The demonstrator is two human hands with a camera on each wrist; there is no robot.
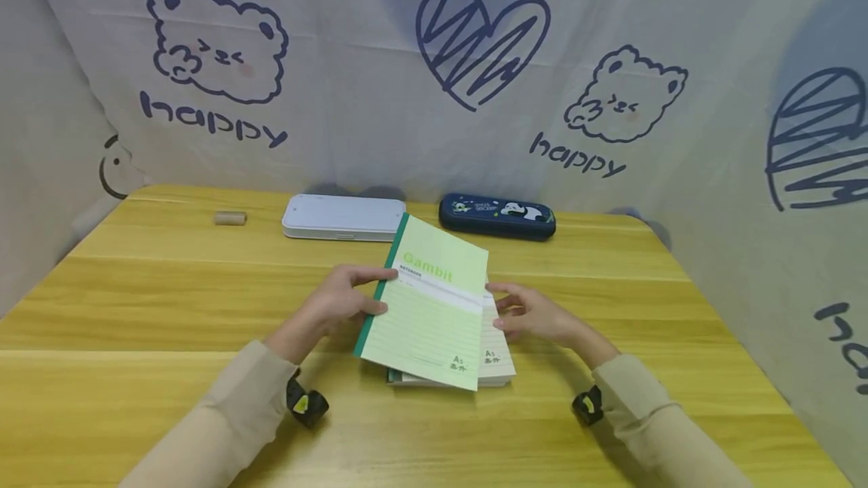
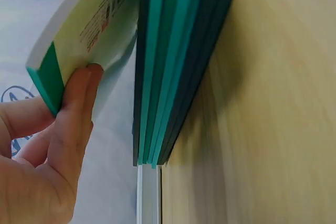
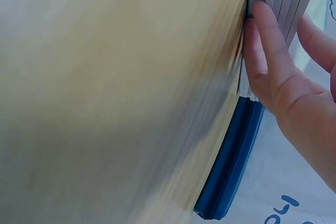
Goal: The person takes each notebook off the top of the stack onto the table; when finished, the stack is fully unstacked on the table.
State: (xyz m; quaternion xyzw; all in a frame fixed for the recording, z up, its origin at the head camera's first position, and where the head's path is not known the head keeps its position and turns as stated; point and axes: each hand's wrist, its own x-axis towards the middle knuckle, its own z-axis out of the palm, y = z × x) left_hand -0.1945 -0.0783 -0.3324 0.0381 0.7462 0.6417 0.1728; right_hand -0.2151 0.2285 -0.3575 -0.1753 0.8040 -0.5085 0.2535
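Observation:
My left hand [image 1: 337, 296] pinches a pale green notebook [image 1: 427, 337], marked "Gambit", by its dark green spine. In the left wrist view the lifted notebook [image 2: 97, 30] tilts away from the stack of notebooks [image 2: 163, 77], whose green and dark spines line up below it. The head view shows the lifted notebook covering most of that stack, with the right part of another cover [image 1: 500, 352] showing. At the stack's right side is my right hand [image 1: 532, 315]. Its extended fingers [image 3: 273, 40] rest against the page edges, thumb apart near the top.
A white pencil case [image 1: 342, 217] lies behind the notebooks, and a dark blue panda case [image 1: 498, 217] lies to its right. A small brown cylinder [image 1: 230, 218] is at the back left. Printed cloth [image 1: 353, 59] hangs behind the wooden table [image 1: 169, 300].

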